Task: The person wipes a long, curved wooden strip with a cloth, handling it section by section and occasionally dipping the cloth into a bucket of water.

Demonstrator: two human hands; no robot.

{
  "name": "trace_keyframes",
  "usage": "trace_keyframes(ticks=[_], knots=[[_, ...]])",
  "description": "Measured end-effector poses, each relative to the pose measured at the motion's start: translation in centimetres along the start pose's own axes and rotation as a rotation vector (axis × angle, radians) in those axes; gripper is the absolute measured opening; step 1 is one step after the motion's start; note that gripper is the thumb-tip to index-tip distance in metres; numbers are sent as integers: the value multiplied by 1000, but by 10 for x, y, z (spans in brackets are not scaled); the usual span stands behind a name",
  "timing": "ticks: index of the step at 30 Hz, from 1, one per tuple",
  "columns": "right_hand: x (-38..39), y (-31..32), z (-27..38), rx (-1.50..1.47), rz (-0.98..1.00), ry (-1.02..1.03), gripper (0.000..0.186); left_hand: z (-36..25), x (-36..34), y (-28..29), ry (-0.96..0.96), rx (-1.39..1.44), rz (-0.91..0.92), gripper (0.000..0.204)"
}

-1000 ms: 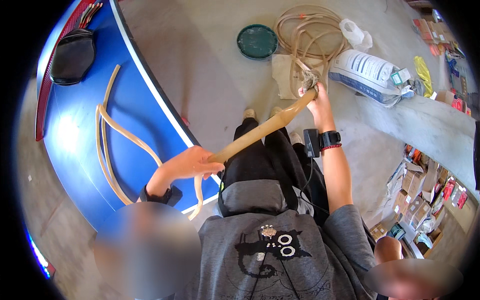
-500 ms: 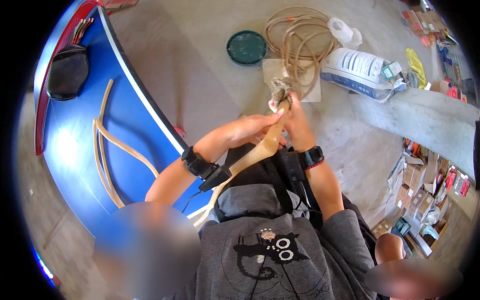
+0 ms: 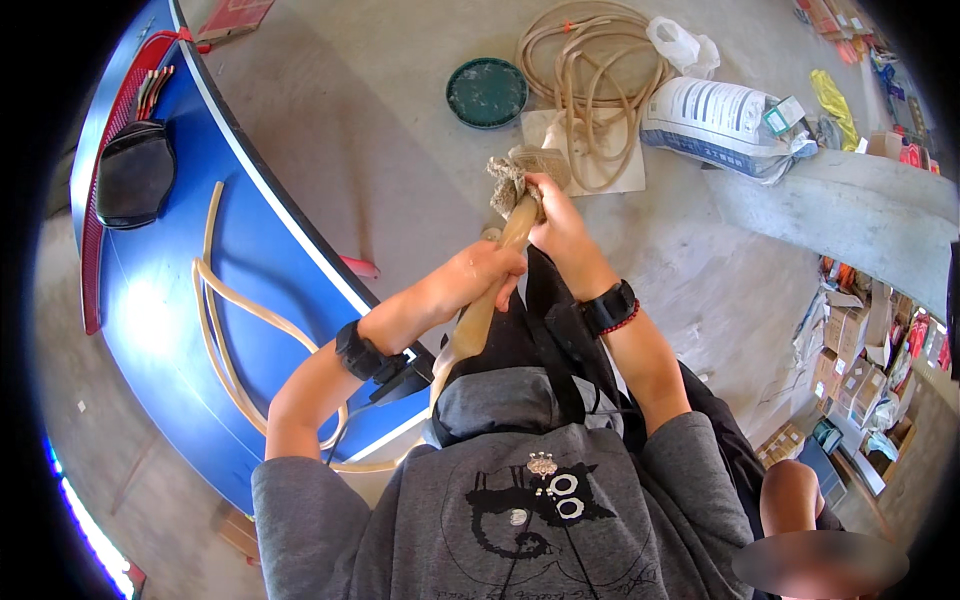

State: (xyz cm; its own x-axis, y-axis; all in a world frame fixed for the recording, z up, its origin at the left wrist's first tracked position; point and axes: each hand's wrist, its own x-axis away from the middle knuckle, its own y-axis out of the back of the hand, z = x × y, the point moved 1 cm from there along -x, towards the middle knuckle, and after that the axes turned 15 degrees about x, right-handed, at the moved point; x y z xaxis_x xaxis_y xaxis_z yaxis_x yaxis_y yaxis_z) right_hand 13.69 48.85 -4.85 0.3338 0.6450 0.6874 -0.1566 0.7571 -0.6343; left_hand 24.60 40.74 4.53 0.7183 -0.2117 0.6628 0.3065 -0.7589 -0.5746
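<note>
A tan, flattened, slightly see-through hose (image 3: 468,335) runs up from my lap between my hands, with a wider part below my left hand. My left hand (image 3: 485,268) is closed round it, fingers wrapped over the top. Farther up, my right hand (image 3: 552,215) grips the hose's upper end and a knotted grey-brown cloth (image 3: 505,188) bunched there. Just beyond the cloth is a rounded brownish piece (image 3: 545,163), whose kind I cannot make out. More of the hose lies in loops on the blue table (image 3: 270,215) to my left.
A black paddle-shaped case (image 3: 137,175) lies on the table by a red net (image 3: 100,235). On the floor ahead are a green round tray (image 3: 486,92), a coiled hose (image 3: 570,75) and a white-blue sack (image 3: 715,120). Boxes (image 3: 845,330) line the right side; another person's arm (image 3: 790,495) shows lower right.
My left hand has slid down the hose towards me, and the wide part now sits closer to my lap. My right hand and the knotted cloth have shifted left.
</note>
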Motion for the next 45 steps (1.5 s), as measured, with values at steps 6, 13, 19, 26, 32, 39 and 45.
trace_keyframes(ticks=[6,13,19,26,32,39,45], knots=[[-20,10,11,-18,23,14,19,-9,8,-7,-23,-300,-25,33],[-16,5,27,-2,-61,8,19,-8,14,-12,-46,-495,-50,39],[-18,18,33,42,-136,-11,16,-1,25,-19,-112,-799,15,33],[-35,57,28,21,-196,-48,19,17,28,-28,-290,-1350,14,26],[-49,94,32,21,-233,-32,17,18,37,-33,-312,-1323,49,25],[-46,85,38,40,-299,-53,13,21,65,-29,-249,-1396,59,33],[-31,94,35,462,-206,271,14,-9,106,-25,56,-1295,125,35]])
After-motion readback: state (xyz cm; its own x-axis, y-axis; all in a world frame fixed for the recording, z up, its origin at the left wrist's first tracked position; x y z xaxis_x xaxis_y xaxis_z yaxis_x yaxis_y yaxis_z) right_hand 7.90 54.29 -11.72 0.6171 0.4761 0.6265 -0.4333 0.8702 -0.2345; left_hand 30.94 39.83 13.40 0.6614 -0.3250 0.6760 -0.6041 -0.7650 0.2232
